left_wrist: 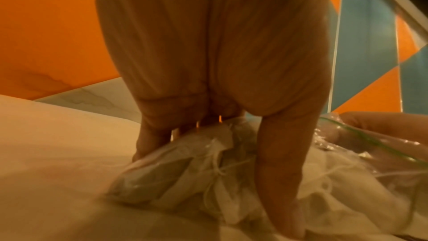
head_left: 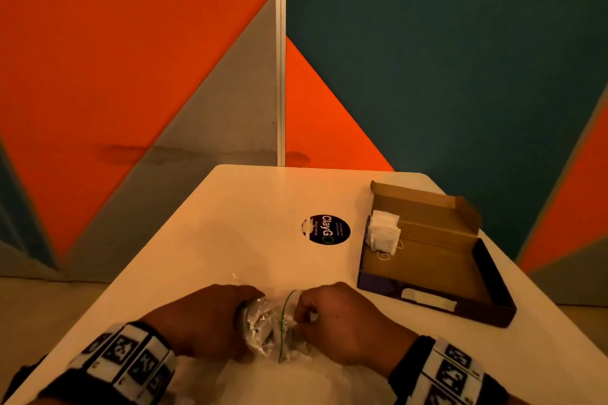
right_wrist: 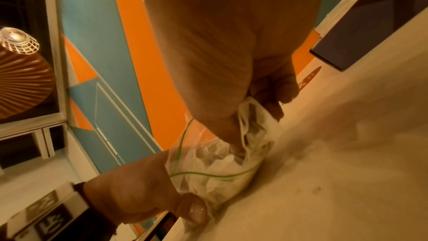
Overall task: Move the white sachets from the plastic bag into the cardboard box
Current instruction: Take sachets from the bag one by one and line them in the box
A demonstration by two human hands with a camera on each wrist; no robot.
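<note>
The plastic bag (head_left: 273,325) lies on the desk (head_left: 250,207) at about 6 o'clock, close to the person, and both hands are on it. The left hand (head_left: 210,319) is curled over the closed end of the bag and presses it down, with the thumb on one side and the fingers on the other. The right hand (head_left: 335,322) is at the mouth of the bag, near the green seal line (head_left: 284,322), and its fingers pinch one of the white sachets (right_wrist: 252,122) there. More sachets with thin strings are packed inside the bag (left_wrist: 208,168).

The cardboard box (head_left: 437,260) stands open at about 2 o'clock, well apart from the hands. A few sachets (head_left: 383,233) already lean at its far left corner, so the task is, I think, only partly done.

The main risk is the strings. They look tangled together, so pulling one sachet can drag others out, and these can fall on the desk or over its near edge. If the left hand presses too weakly, the whole bag can slide with the pull. A hard pull can also tear the thin sachet. On the way to the box, a loose pinch can drop the sachet short of it, or knock over the leaning ones.
</note>
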